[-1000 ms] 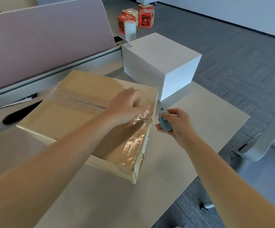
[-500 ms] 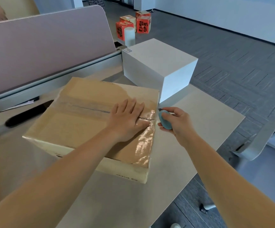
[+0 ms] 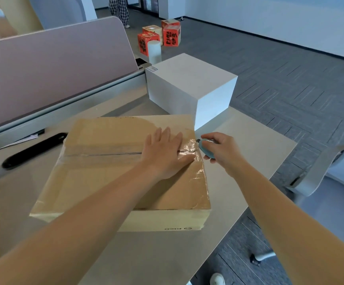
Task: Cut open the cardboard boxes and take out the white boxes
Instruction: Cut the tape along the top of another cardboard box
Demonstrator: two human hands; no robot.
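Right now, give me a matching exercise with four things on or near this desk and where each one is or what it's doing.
Things:
1. left hand
2. right hand
3. white box
4. red boxes

States:
A. on the floor
B. flat on the cardboard box
C. on the desk behind the cardboard box
D. grips the blue cutter

Pairs: 1-B, 2-D, 3-C, 4-A

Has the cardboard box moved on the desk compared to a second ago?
Yes. The cardboard box has turned on the desk: its right edge now runs toward the white box corner, squarer to the view.
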